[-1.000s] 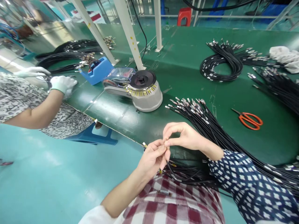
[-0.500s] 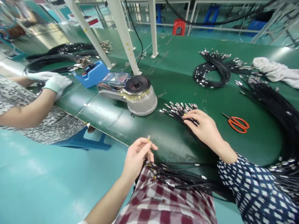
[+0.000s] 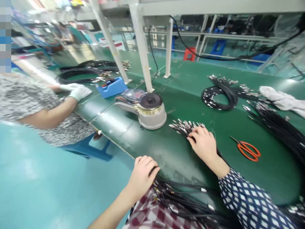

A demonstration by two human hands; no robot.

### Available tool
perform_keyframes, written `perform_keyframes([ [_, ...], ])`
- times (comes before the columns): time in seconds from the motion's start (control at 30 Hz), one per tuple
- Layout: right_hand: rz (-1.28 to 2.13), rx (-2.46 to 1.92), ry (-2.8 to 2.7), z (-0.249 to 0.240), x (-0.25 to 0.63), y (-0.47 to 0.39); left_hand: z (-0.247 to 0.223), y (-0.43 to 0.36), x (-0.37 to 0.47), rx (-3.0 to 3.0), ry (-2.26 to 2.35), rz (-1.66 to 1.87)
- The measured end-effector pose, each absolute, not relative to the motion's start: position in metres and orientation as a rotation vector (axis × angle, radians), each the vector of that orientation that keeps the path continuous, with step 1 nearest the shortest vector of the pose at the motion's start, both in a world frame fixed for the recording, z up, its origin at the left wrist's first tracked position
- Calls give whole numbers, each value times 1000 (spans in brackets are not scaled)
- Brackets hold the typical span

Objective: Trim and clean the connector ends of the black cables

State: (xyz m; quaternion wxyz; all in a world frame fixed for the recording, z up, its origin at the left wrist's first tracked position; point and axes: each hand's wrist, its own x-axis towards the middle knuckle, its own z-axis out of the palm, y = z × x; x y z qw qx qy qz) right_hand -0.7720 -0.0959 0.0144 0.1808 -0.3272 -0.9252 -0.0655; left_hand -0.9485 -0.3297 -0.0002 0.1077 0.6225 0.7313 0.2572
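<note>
My right hand (image 3: 203, 143) is closed round a bundle of black cables (image 3: 182, 131) on the green table, just behind their silvery metal end connectors. At the table's front edge my left hand (image 3: 144, 173) curls its fingers round black cables, with a dark piece showing between thumb and fingers; its fingertips are partly hidden. More black cables (image 3: 183, 198) with small white tags run from there across my lap and along the edge. Orange-handled scissors (image 3: 249, 151) lie to the right of my right hand.
A grey round tape dispenser (image 3: 152, 117) and a blue tape holder (image 3: 113, 88) stand left of centre by white posts. A coiled cable bundle (image 3: 219, 103), a white cloth (image 3: 281, 97) and a thick cable bundle (image 3: 281, 127) lie right. A co-worker's gloved hands (image 3: 79, 92) are at left.
My left hand has turned palm-down and closed over the cables; before, it pinched a small yellow-marked end upright. My right hand has gone from a fingertip pinch to a fuller grip. The view has tilted up.
</note>
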Motion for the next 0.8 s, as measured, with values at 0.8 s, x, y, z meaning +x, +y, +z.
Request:
perform_keyframes([
  [0.8,-317,-460,-2592,-8,-765,-81,-8,-265,-934,476,943,1641],
])
